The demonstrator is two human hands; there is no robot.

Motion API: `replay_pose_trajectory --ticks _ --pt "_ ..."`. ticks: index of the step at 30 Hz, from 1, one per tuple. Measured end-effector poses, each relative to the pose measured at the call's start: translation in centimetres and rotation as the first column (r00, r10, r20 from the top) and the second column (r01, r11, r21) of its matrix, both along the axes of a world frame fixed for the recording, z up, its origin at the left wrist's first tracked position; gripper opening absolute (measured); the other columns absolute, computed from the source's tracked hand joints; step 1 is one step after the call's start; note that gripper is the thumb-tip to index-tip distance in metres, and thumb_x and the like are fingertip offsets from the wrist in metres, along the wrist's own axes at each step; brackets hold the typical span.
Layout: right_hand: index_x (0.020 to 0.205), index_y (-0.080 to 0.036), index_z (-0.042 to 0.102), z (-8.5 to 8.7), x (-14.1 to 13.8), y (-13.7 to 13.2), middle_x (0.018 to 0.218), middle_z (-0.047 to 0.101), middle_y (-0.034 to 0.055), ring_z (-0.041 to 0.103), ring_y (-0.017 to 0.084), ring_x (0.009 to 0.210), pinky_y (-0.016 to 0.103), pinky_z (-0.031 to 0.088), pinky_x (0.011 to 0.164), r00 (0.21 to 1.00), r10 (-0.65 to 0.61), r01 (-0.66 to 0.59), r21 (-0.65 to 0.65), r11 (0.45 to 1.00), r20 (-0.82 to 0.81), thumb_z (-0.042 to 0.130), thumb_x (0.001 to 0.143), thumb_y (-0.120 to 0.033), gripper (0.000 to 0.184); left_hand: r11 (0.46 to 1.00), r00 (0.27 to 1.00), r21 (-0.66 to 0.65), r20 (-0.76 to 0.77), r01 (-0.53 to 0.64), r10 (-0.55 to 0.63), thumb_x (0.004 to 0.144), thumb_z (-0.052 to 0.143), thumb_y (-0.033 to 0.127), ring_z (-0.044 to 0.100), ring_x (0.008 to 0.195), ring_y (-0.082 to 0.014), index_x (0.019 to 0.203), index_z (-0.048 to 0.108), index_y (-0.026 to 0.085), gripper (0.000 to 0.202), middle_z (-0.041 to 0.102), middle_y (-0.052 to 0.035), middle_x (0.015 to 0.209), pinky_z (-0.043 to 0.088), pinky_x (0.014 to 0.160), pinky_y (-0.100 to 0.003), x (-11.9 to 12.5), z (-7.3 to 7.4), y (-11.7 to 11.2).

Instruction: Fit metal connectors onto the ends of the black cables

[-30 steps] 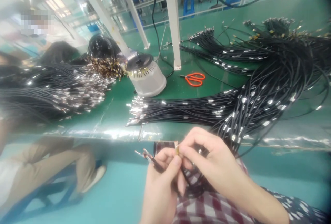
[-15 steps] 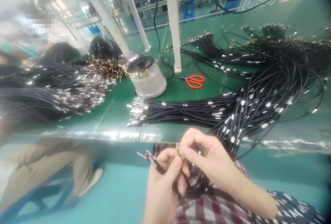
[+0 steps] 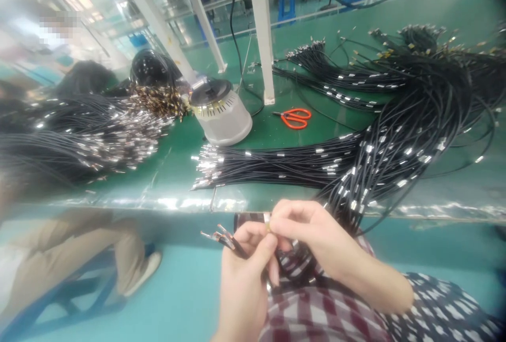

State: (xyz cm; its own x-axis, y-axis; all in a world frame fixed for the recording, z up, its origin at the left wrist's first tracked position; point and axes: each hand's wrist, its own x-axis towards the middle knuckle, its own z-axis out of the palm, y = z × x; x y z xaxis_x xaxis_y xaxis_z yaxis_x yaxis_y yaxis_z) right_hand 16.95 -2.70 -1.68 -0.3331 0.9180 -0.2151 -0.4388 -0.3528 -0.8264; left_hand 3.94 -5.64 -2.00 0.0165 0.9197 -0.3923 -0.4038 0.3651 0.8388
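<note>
My left hand is closed round a few black cables, whose stripped wire ends stick out to the left past the thumb. Between the fingertips of both hands sits a small label, part white and part yellowish. My right hand pinches this label from the right, its thumb and forefinger nearly touching my left fingertips. The lower run of the held cables is mostly hidden behind my hands, above the checked cloth on my lap.
On the green table lies a bundle of black cables with white tags, joining a larger heap at right. Orange-handled scissors lie behind it, beside a grey round-bodied device. More cables lie left, near a seated person.
Both hands have shifted slightly left, still pinching the label together. The cable ends in my left hand have moved left and spread a little. The whole view has shifted slightly.
</note>
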Motion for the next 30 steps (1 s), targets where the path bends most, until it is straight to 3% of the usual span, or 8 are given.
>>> replay_pose_trajectory --ticks 4,9,14,17,22,28,30 --pt "0.060 -0.015 0.065 -0.1 0.1 0.5 0.047 0.054 -0.0050 0.049 0.009 0.049 0.025 0.041 0.056 0.999 0.046 -0.044 -0.067 0.997 0.027 0.076 0.072 -0.030 0.023 0.999 0.999 0.046 -0.048 -0.007 0.010 0.077 0.072 0.021 0.046 0.035 -0.0030 0.072 0.067 0.013 0.011 0.068 -0.0022 0.059 0.028 0.039 -0.014 0.1 -0.2 -0.1" --pt "0.074 -0.014 0.070 -0.6 0.8 1.2 0.049 0.058 -0.0049 0.051 0.008 0.046 0.023 0.041 0.056 0.975 0.221 -0.222 -0.093 0.971 -0.026 0.077 0.072 -0.028 0.016 0.997 0.997 0.065 -0.055 0.052 -0.049 0.081 0.069 0.020 0.050 0.036 -0.0034 0.072 0.067 0.013 0.011 0.069 -0.0025 0.062 0.031 0.042 -0.015 0.1 -0.2 -0.2" --pt "0.071 -0.015 0.067 -0.3 1.3 2.0 0.055 0.064 -0.0026 0.060 0.012 0.053 0.028 0.047 0.066 0.965 0.259 -0.258 -0.023 0.966 0.038 0.076 0.073 -0.032 0.019 0.987 0.980 -0.026 0.125 0.157 -0.152 0.079 0.071 0.026 0.046 0.032 -0.0039 0.067 0.063 0.014 0.019 0.066 -0.0006 0.057 0.034 0.039 -0.017 -0.6 -0.7 0.1" --pt "0.071 -0.014 0.067 -0.3 1.2 2.1 0.061 0.064 -0.0016 0.060 0.012 0.061 0.027 0.047 0.068 0.965 0.216 -0.224 0.040 0.974 0.150 0.073 0.076 -0.032 0.019 0.976 0.954 -0.057 0.233 0.208 -0.190 0.077 0.073 0.030 0.037 0.031 -0.0021 0.065 0.061 0.014 0.024 0.061 0.0018 0.051 0.032 0.037 -0.016 -1.0 -1.3 0.5" --pt "0.079 -0.014 0.066 -0.8 1.3 1.4 0.064 0.059 -0.0029 0.055 0.011 0.061 0.024 0.045 0.063 0.937 0.031 -0.072 0.104 0.992 0.349 0.063 0.085 -0.031 0.018 0.972 0.945 -0.058 0.255 0.228 -0.206 0.081 0.070 0.030 0.033 0.033 0.0005 0.069 0.065 0.012 0.022 0.059 0.0021 0.053 0.029 0.041 -0.016 -1.5 -1.7 1.1" --pt "0.076 -0.016 0.066 -0.3 0.6 0.4 0.083 0.063 0.0023 0.060 0.013 0.078 0.026 0.048 0.074 0.897 -0.041 -0.062 0.217 0.974 0.441 0.055 0.090 -0.027 0.021 0.971 0.934 -0.053 0.289 0.234 -0.209 0.081 0.069 0.028 0.032 0.032 0.0006 0.067 0.065 0.012 0.022 0.058 0.0022 0.053 0.027 0.039 -0.016 -1.6 -1.8 1.1" --pt "0.077 -0.017 0.064 -0.4 0.1 0.3 0.077 0.062 0.0010 0.061 0.014 0.072 0.026 0.049 0.071 0.919 -0.027 -0.061 0.208 0.976 0.394 0.056 0.090 -0.030 0.020 0.971 0.935 -0.055 0.290 0.231 -0.206 0.082 0.069 0.028 0.032 0.032 0.0007 0.066 0.065 0.012 0.023 0.058 0.0017 0.054 0.027 0.038 -0.016 -1.5 -2.0 1.2"
